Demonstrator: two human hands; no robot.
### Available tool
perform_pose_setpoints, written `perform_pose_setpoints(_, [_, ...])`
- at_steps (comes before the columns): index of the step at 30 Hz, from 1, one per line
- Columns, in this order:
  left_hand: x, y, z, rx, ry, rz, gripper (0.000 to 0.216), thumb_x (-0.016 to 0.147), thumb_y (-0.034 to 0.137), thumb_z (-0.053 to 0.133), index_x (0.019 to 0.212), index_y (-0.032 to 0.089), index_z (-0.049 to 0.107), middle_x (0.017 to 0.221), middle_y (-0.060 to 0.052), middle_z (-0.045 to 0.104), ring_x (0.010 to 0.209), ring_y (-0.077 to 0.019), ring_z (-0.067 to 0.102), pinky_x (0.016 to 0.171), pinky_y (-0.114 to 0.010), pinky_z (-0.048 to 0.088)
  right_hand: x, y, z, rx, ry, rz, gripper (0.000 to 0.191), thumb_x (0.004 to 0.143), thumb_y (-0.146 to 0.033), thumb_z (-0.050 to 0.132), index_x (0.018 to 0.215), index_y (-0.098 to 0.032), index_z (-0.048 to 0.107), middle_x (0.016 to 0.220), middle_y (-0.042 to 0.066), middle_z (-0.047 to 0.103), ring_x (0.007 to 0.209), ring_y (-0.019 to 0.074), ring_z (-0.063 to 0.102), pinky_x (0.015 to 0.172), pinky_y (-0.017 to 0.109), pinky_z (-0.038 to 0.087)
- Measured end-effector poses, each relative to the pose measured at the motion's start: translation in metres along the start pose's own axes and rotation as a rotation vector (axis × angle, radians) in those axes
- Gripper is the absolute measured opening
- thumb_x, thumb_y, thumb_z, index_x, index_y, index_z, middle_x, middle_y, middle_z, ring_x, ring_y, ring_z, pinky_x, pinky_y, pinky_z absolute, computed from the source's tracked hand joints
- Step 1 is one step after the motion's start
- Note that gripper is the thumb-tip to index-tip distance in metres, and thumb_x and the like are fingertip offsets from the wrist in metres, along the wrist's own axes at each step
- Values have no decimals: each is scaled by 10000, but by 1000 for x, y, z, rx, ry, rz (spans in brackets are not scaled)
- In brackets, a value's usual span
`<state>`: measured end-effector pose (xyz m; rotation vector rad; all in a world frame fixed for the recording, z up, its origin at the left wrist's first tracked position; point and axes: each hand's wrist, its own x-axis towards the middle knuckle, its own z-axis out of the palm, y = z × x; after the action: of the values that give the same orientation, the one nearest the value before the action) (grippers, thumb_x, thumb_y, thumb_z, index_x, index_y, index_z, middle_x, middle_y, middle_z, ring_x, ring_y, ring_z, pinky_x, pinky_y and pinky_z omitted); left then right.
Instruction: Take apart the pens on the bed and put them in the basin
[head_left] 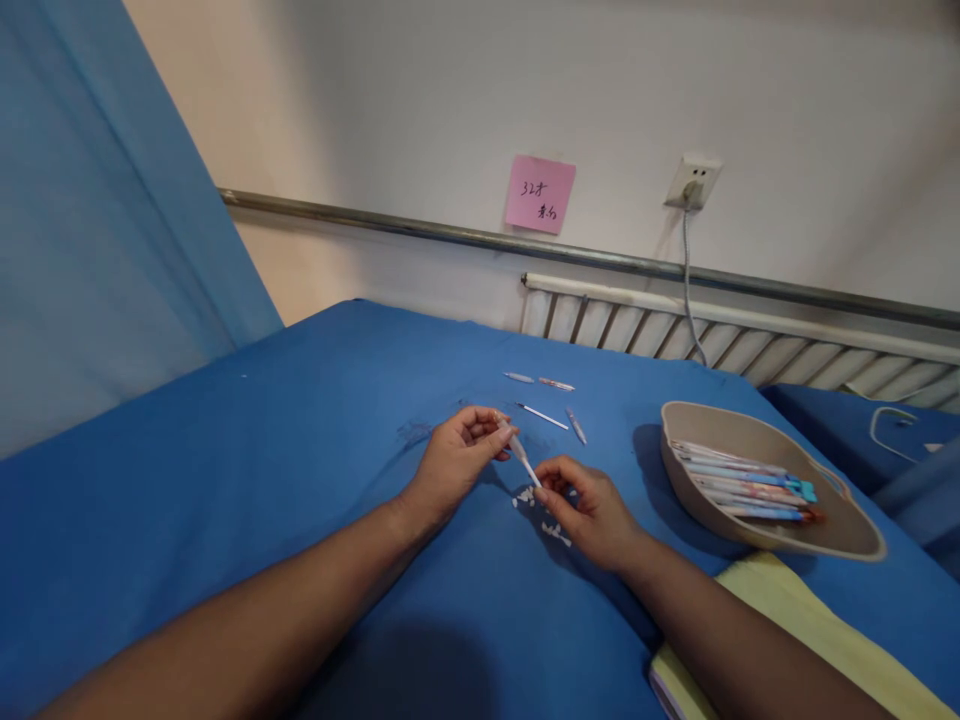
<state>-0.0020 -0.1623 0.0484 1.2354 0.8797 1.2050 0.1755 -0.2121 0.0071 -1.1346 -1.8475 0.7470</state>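
Note:
My left hand is closed, pinching a short translucent pen barrel between thumb and fingers. A thin white pen refill runs out of the barrel's lower end, and the fingertips of my right hand are closed on it. Small white pieces lie scattered on the blue cloth under my right hand. Just beyond my hands lie a loose refill with a dark tip and several pen parts, among them a pale barrel piece, a patterned piece and a shorter piece.
A beige basket with several pens stands to the right. Near my right forearm is a folded yellow cloth or pad. The blue-covered table reaches a wall with a radiator, rail and plugged socket; a blue curtain hangs left.

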Motion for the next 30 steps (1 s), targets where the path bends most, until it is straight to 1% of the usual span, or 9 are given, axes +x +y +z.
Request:
perform_pose_setpoints(11, [7, 0, -7, -49, 26, -31, 251, 681, 280, 723, 863, 144, 615, 816, -45, 689, 707, -133, 630, 628, -237, 483, 0, 1, -1, -5, -4, 21, 118, 821, -206, 525, 911, -193, 599, 720, -14, 574, 660, 109, 526, 632, 212, 417])
perform_pose_setpoints(19, [10, -1, -10, -107, 50, -44, 288, 668, 284, 741, 883, 139, 617, 840, -48, 684, 707, -134, 629, 640, -244, 495, 0, 2, -2, -20, 10, 17, 116, 824, -213, 524, 906, -191, 604, 716, -12, 579, 651, 109, 528, 622, 213, 420])
perform_pose_setpoints(26, [11, 0, -12, -181, 80, -69, 280, 662, 234, 744, 887, 133, 611, 831, -43, 677, 695, -118, 622, 633, -223, 494, 1, 3, -2, -6, 4, 26, 110, 829, -229, 520, 898, -189, 596, 706, -12, 567, 638, 107, 520, 609, 208, 418])
perform_pose_setpoints(30, [14, 0, -16, -213, 112, -82, 259, 677, 238, 734, 875, 132, 606, 837, -44, 674, 711, -120, 631, 640, -215, 501, 2, 8, -2, -29, 6, 42, 113, 830, -234, 516, 900, -189, 592, 703, -16, 569, 637, 108, 525, 610, 209, 415])
